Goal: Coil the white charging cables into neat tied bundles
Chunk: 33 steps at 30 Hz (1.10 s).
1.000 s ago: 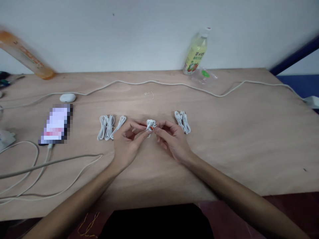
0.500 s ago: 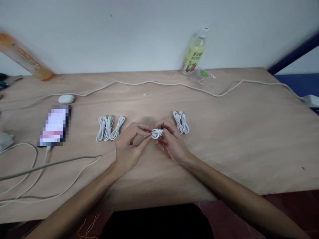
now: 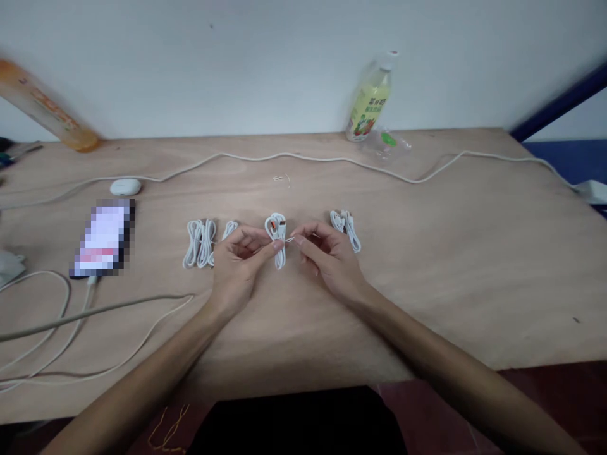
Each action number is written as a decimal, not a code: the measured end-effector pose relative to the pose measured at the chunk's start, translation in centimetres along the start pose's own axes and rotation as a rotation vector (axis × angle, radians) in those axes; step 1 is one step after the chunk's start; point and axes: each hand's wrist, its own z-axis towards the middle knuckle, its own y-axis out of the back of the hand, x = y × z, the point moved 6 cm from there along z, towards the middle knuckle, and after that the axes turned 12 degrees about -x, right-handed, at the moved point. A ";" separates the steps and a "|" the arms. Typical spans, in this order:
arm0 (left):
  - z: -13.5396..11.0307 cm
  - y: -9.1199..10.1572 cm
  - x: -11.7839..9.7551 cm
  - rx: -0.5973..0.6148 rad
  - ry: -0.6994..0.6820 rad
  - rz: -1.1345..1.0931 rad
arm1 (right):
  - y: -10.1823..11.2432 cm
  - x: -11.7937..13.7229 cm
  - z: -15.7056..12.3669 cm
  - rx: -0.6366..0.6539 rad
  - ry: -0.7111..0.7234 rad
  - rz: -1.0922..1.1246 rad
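Observation:
Between my hands is a coiled white USB cable (image 3: 280,256), upright, its plug with an orange part showing at the top. My left hand (image 3: 244,259) is closed, thumb and fingers pinching the middle of the coil. With thumb and index fingertip, my right hand (image 3: 327,253) pinches the thin white twist tie (image 3: 290,239) that sticks out from the coil's right side. Left of my hands lie several coiled white cables (image 3: 199,243), one partly hidden behind my left hand. More coiled white cables (image 3: 347,229) lie just beyond my right hand.
A phone (image 3: 104,237) on a charging lead and a white earbud case (image 3: 126,186) lie at left. A long white cord (image 3: 332,159) crosses the wooden table. Behind stand a yellow drink bottle (image 3: 370,101) and a leaning orange bottle (image 3: 52,110). Small white scraps (image 3: 279,179) lie mid-table.
The coiled cable has turned from end-on to upright and shifted slightly left in my left hand. My right fingers have drawn off the coil and now pinch its tie.

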 end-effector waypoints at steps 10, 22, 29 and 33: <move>0.1 -0.2 -0.4 -0.004 -0.014 -0.006 | -0.3 0.1 -0.3 0.017 0.058 -0.036; 0.1 -0.2 0.0 0.010 0.044 -0.022 | -0.3 0.2 -0.2 0.055 0.093 -0.085; -0.2 -1.0 0.3 0.085 0.299 -0.146 | 0.1 1.9 -0.5 0.080 0.468 -0.369; -0.5 -1.2 0.5 0.150 0.428 -0.161 | 0.3 2.8 -0.7 0.073 0.757 -0.532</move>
